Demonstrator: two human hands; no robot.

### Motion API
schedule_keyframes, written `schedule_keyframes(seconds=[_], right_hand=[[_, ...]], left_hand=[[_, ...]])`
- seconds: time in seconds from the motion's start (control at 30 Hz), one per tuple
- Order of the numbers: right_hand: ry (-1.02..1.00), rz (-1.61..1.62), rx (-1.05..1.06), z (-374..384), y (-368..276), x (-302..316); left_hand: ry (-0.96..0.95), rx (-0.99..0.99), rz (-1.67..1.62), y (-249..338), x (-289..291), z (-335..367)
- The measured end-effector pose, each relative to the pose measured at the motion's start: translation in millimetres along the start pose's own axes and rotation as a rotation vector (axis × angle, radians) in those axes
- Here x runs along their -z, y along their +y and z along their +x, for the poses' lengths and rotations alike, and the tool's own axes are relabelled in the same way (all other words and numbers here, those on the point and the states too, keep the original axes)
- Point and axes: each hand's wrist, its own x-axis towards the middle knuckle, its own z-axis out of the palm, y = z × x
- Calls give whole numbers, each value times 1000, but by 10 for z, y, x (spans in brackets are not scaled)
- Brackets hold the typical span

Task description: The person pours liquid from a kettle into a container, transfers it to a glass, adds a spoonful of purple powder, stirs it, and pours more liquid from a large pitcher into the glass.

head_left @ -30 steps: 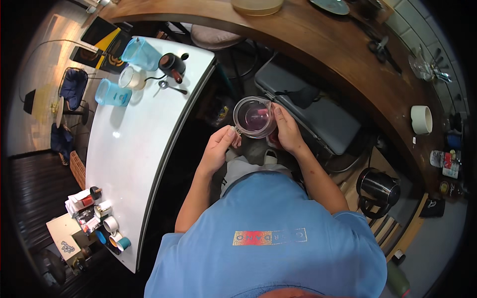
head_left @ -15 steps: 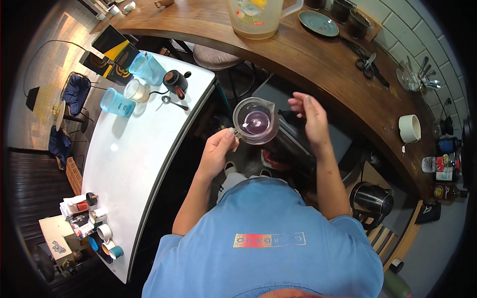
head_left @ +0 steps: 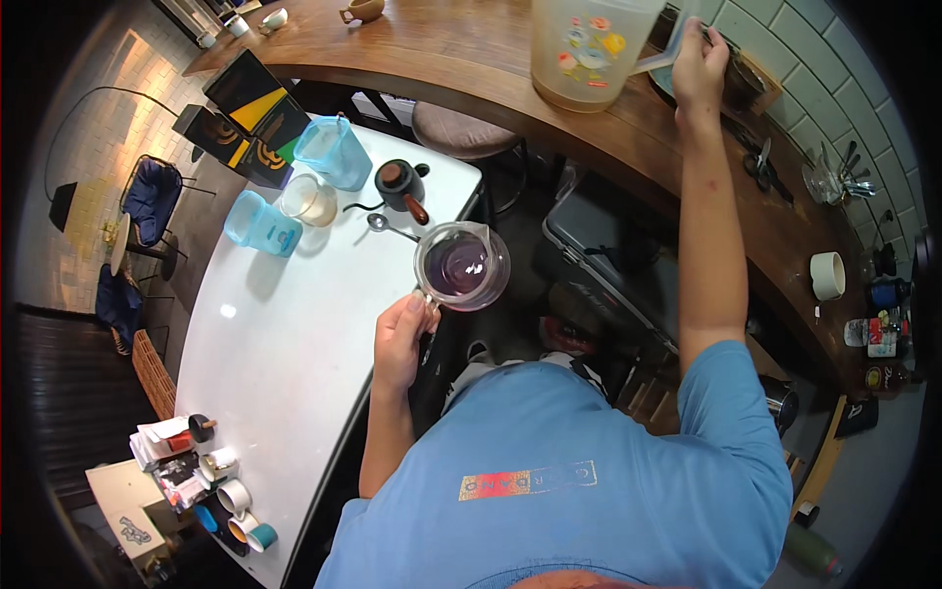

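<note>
My left hand (head_left: 398,342) is closed round the handle of a glass server jug (head_left: 488,292) with a spout. Some purplish liquid lies in its bottom. The jug is held in the air by the near edge of the white counter. Stretched out to the far right, my right hand (head_left: 701,77) has its fingers round the handle of a large translucent plastic pitcher (head_left: 579,74) with a flower print. This pitcher is on the wooden bar, its top cut off by the frame's upper edge.
On the white counter (head_left: 280,363) stand blue plastic containers (head_left: 260,224), a white-filled jar (head_left: 310,201), a dark hand grinder (head_left: 400,187) and a spoon (head_left: 392,227). Mugs (head_left: 234,498) cluster at its near end. Scissors (head_left: 758,165) and a white cup (head_left: 827,276) rest on the wooden bar (head_left: 461,83).
My right hand has reached up and away to the pitcher's handle and closed round it. My left hand has carried the glass jug left, nearer the white counter. The view has shifted slightly.
</note>
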Motion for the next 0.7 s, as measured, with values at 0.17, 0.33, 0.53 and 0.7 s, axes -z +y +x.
schedule_keyframes(seconds=[0.17, 0.33, 0.53, 0.7], right_hand=[[166, -430, -109, 428, 123, -171], [88, -106, -279, 556, 163, -322], [244, -330, -27, 923, 436, -277], [86, -184, -158, 633, -557, -356]], left_hand=[[3, 61, 24, 63, 329, -4], [81, 23, 24, 110, 463, 24], [207, -44, 35, 151, 339, 7], [272, -96, -16, 176, 231, -100]])
